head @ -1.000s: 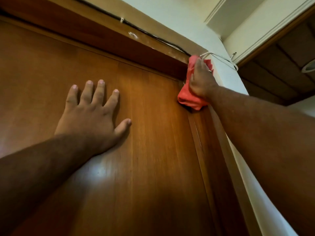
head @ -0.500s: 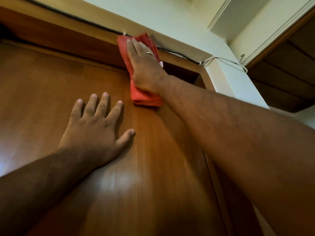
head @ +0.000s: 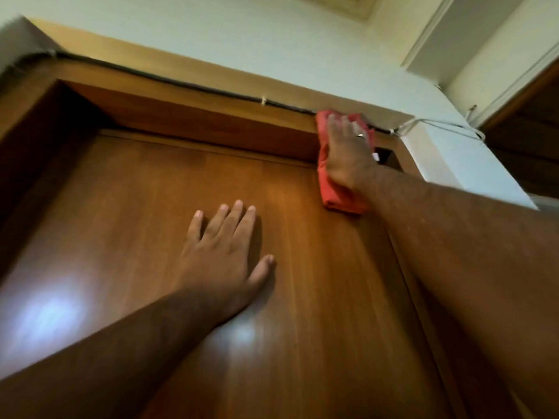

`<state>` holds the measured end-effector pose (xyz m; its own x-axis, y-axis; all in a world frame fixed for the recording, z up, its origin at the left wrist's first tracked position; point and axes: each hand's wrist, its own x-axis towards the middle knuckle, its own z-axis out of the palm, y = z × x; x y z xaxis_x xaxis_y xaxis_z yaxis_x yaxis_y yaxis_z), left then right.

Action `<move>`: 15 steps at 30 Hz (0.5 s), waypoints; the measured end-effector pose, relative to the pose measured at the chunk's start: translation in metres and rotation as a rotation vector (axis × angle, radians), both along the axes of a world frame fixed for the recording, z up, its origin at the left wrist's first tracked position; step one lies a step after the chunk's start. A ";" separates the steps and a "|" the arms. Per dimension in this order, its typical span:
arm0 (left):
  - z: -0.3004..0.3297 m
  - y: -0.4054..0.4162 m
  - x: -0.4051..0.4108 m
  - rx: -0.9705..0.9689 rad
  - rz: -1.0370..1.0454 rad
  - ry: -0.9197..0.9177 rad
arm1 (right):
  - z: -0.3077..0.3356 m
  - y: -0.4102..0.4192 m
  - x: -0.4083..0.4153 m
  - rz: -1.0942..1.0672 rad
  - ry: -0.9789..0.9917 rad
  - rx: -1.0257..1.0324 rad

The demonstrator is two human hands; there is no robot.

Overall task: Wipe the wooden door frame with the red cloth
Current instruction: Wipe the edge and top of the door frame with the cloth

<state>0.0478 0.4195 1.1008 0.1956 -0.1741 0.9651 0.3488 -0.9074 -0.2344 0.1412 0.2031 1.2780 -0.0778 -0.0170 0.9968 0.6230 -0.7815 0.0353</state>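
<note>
Right hand [head: 348,155], flat on red cloth [head: 335,198], seemingly slid rightward along door frame [head: 211,128].

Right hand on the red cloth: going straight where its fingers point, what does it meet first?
Probably the thin black cable along the top of the wooden door frame, then the pale wall.

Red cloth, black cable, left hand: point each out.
red cloth [head: 335,198], head view, on its lower fold
black cable [head: 187,84], head view, midway along its run
left hand [head: 220,252], head view, on the back of the hand
</note>
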 end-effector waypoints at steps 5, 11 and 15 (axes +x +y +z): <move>-0.014 0.077 -0.067 -0.144 0.173 -0.177 | -0.004 0.118 -0.084 0.136 -0.197 -0.281; -0.035 0.122 -0.092 -0.232 0.098 -0.152 | -0.010 0.211 -0.141 0.011 -0.278 -0.385; -0.035 0.124 -0.092 -0.194 0.089 -0.188 | -0.012 0.185 -0.112 -0.029 -0.395 -0.295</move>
